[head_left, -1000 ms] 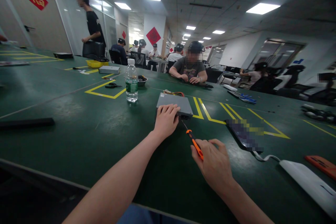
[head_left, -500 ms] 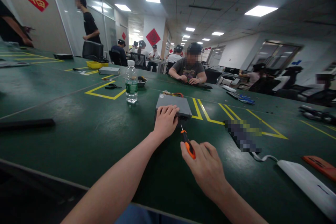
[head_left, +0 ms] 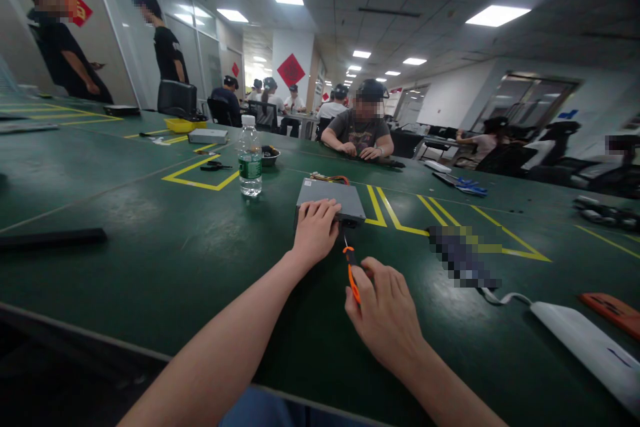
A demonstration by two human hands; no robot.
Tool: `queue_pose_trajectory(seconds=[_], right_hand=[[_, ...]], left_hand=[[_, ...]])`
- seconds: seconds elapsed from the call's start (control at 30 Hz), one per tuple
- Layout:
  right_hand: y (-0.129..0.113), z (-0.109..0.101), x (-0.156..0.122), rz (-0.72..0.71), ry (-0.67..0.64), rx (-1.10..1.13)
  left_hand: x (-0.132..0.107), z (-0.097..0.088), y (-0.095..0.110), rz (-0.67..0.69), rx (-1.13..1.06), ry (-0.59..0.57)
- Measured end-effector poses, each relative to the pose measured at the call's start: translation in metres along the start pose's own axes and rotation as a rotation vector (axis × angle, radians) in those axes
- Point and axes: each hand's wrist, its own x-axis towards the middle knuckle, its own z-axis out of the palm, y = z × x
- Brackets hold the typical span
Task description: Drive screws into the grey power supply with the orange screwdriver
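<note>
A flat grey metal box lies on the green table, with coloured wires at its far edge. My left hand rests on the box's near left corner, fingers curled over the top. My right hand is closed round an orange-and-black screwdriver. The screwdriver's thin shaft points up at the box's near face, its tip close to or touching it.
A water bottle stands left of the box. A phone, a white device with cable and an orange item lie to the right. A black bar lies at left. A seated person works opposite; others stand at back left.
My right hand has moved left with the screwdriver, and the shaft has swung more upright toward the box's near face. My left hand has stayed on the box. A person has walked in at far left.
</note>
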Motion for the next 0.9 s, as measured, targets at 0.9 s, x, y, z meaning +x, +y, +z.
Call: queue_pose_trajectory(seconds=[0.9], right_hand=[[0.009, 0.003, 0.003, -0.072, 0.049, 0.026]], left_hand=[[0.0, 0.001, 0.0, -0.006, 0.003, 0.003]])
